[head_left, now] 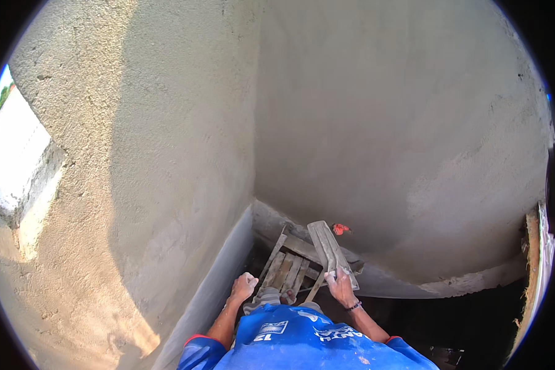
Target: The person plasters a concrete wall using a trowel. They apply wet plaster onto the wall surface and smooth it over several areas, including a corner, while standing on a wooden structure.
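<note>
My right hand, dusted with pale plaster and with a bracelet at the wrist, grips a long grey plastering float. The float slants up and to the left, close to the right-hand wall, its blade apart from my left hand. My left hand is curled into a fist near the left wall, whitish at the fingers, with nothing showing in it. Ahead is the corner where the rough left wall meets the smoother, damp-looking right wall.
Below me lies a slatted wooden platform in the corner, with my feet at its near end. A crumpled orange-red thing sticks out low on the right wall. A sunlit opening is at far left; a broken wall edge stands at far right.
</note>
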The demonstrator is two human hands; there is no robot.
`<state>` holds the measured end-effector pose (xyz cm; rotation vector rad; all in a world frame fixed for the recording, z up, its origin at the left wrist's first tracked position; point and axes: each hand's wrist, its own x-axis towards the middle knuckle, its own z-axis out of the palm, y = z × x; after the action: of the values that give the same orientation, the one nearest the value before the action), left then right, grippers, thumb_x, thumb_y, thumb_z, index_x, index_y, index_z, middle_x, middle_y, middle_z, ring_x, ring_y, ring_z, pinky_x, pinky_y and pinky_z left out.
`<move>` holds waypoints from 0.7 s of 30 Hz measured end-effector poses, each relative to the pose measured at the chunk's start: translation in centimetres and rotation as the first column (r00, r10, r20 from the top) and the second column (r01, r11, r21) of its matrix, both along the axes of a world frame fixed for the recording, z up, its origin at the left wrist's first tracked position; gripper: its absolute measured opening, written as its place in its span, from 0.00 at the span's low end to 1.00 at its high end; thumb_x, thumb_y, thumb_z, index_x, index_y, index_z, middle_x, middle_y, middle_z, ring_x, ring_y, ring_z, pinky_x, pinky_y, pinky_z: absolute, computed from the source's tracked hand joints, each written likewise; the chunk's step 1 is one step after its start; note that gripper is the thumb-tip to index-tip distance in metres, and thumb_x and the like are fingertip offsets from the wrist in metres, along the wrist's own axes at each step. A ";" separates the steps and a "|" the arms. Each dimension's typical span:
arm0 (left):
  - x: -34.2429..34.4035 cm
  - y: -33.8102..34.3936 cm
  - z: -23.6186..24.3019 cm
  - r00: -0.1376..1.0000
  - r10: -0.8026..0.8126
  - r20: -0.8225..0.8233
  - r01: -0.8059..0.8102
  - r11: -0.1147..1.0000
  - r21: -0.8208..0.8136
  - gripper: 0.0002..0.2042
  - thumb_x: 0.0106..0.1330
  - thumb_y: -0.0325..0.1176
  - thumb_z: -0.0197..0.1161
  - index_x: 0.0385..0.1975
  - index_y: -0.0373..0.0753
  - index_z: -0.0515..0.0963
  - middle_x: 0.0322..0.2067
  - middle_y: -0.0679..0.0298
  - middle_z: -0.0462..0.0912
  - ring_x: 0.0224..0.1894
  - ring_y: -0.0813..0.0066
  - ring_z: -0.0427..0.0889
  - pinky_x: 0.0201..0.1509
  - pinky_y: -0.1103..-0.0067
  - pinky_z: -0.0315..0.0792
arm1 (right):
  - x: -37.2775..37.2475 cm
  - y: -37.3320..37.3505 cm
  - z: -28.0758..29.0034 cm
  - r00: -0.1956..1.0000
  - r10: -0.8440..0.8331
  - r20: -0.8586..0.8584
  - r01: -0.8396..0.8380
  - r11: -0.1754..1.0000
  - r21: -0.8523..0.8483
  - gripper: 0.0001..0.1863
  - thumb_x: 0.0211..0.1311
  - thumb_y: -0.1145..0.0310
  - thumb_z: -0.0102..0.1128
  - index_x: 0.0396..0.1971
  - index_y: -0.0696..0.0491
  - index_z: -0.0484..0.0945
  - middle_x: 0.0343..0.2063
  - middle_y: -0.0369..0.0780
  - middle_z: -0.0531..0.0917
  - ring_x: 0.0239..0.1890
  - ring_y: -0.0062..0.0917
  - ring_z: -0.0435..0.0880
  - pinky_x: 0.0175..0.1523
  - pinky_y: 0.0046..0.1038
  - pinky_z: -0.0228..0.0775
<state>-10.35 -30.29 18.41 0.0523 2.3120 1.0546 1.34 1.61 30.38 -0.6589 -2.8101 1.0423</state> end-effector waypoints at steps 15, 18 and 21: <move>-3.5 14.4 14.5 0.946 0.258 -0.195 -0.079 0.769 0.634 0.26 0.69 0.45 0.59 0.58 0.29 0.68 0.45 0.39 0.81 0.52 0.45 0.80 0.55 0.63 0.72 | -10.1 -8.5 6.6 0.838 0.384 -0.387 -0.389 0.919 0.069 0.13 0.60 0.73 0.54 0.44 0.61 0.69 0.40 0.56 0.75 0.44 0.56 0.73 0.48 0.50 0.65; -4.5 14.4 14.9 0.941 0.297 -0.161 -0.145 0.787 0.599 0.26 0.70 0.46 0.59 0.56 0.28 0.68 0.43 0.38 0.80 0.50 0.43 0.79 0.54 0.61 0.71 | -9.3 -8.0 7.9 0.830 0.446 -0.335 -0.467 0.884 0.021 0.19 0.58 0.74 0.55 0.50 0.62 0.69 0.44 0.57 0.76 0.48 0.58 0.73 0.53 0.49 0.67; -5.8 13.7 18.3 0.937 0.266 -0.226 -0.076 0.788 0.611 0.24 0.68 0.43 0.61 0.52 0.29 0.69 0.40 0.40 0.81 0.45 0.45 0.81 0.49 0.61 0.73 | -8.0 -8.6 14.0 0.848 0.491 -0.201 -0.491 0.869 0.052 0.24 0.60 0.73 0.57 0.57 0.61 0.68 0.47 0.56 0.78 0.50 0.54 0.77 0.56 0.45 0.70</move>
<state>-16.11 -16.59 36.67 0.2693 2.1669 1.9661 -6.62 -6.96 44.42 0.1925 -2.8447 1.0957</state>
